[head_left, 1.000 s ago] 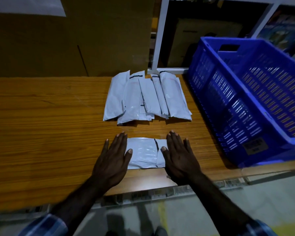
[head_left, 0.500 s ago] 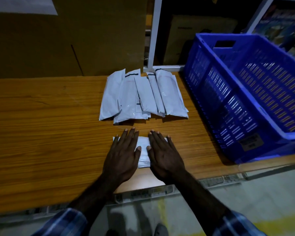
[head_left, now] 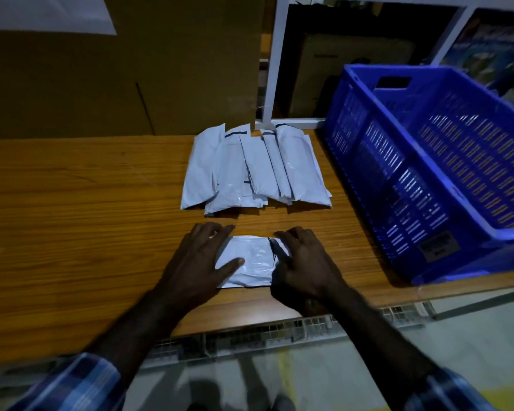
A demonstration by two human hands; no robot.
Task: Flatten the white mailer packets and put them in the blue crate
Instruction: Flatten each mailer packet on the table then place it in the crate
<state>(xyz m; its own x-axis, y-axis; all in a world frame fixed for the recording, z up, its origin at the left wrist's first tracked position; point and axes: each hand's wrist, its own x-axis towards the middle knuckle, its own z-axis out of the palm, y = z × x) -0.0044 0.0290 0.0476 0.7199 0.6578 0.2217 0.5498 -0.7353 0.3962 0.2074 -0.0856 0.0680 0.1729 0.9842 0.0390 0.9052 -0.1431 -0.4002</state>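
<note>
A white mailer packet point(head_left: 251, 262) lies flat near the front edge of the wooden table point(head_left: 80, 221). My left hand point(head_left: 201, 262) presses on its left end, thumb stretched across the top. My right hand point(head_left: 304, 264) covers its right end by the dark seal strip, fingers bent over the far corner and thumb on top. Behind them lies a pile of several white packets point(head_left: 255, 170), overlapping side by side. The blue crate point(head_left: 377, 179) stands at the right of the table; the part of its inside that I can see holds nothing.
A large cardboard box point(head_left: 125, 69) stands behind the table on the left. A white shelf frame point(head_left: 272, 63) rises behind the pile. The crate's near corner overhangs the table's front edge. Below the edge is the floor.
My hands were side by side on the middle of the packet. They have slid apart to its two ends, uncovering its middle, and the right fingers are now bent.
</note>
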